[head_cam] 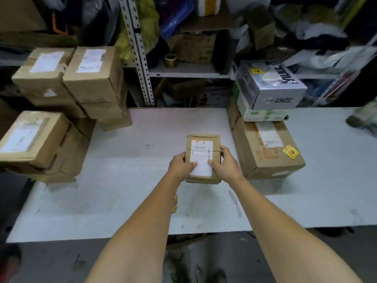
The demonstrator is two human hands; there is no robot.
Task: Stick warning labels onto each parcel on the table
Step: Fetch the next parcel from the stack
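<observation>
**Parcel held at mid-table**

Parcel (204, 158): at the middle of the table (132, 180), shipping label up. Cannot tell whether it rests on the table or is lifted.
Left hand (181, 164): grips the parcel's left edge, thumb on the top face.
Right hand (225, 165): grips the right edge, fingers curled round the side, thumb on top.
Big box (265, 158): just right of the parcel, apart from it, with a yellow-red sticker (290, 151) on top.
Silver box (271, 84): stacked above the big box, with its own yellow sticker.
Brown boxes (67, 82): stacked at left.
</observation>
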